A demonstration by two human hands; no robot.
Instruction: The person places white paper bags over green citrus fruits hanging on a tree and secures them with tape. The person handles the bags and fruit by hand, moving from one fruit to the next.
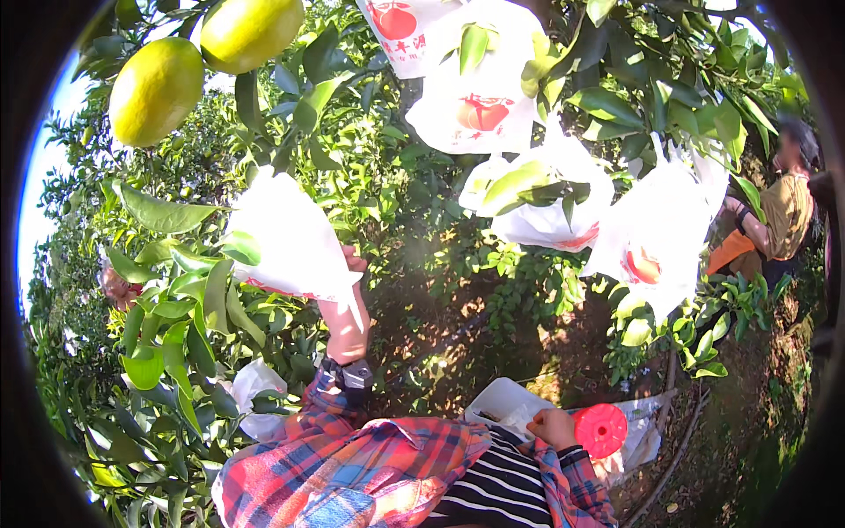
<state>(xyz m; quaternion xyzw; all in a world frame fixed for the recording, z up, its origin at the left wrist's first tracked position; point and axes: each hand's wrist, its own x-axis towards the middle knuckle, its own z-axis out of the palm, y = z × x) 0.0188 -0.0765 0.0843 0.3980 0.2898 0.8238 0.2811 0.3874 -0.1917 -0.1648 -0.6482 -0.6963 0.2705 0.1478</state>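
My left hand (354,259) is raised behind a white fruit bag (284,231) hanging among the leaves at left. The bag covers most of that hand; a few fingers show past its right edge, and their grip cannot be seen. Low in front of my body, my right hand (554,428) has curled fingers beside the edge of a white plastic container (508,399). Whether something is inside that fist cannot be made out. Just right of it is a red plastic spool-like object (601,430) with a hole in its end.
More white bags with red fruit prints (485,92) (650,231) hang above and to the right. Two yellow-green citrus fruits (157,91) hang close at upper left. One person (785,204) is at far right, another (117,285) at far left. A bare branch (676,455) lies low right.
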